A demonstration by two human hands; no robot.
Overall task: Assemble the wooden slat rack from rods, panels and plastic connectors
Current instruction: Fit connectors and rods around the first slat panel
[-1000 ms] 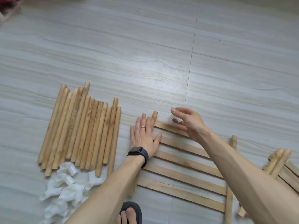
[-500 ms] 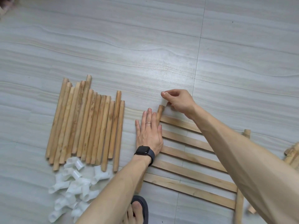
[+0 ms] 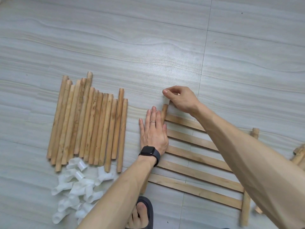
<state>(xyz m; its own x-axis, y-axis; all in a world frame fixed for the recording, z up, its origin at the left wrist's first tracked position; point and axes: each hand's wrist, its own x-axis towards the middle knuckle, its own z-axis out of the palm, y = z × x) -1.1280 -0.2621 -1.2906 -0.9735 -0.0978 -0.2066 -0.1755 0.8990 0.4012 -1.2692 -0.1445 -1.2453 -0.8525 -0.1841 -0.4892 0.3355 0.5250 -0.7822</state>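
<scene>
A wooden slat panel (image 3: 196,156) lies flat on the floor, several slats fixed between two side rods. My left hand (image 3: 153,133) presses flat on the panel's left side rod, fingers together. At the far tip of that rod sits a white plastic connector (image 3: 166,100); my right hand (image 3: 179,99) pinches it, and the connector touches the rod's end. Several loose wooden rods (image 3: 87,123) lie side by side to the left. A heap of white plastic connectors (image 3: 77,187) sits in front of those rods.
Grey tiled floor (image 3: 148,47) stretches away beyond the parts. More wooden pieces (image 3: 298,154) show at the right edge. My foot in a dark sandal (image 3: 142,212) rests near the panel's front left corner.
My right hand has moved to the far tip of the left side rod, and a white connector now shows in its fingers there. My left hand stays flat on the rod.
</scene>
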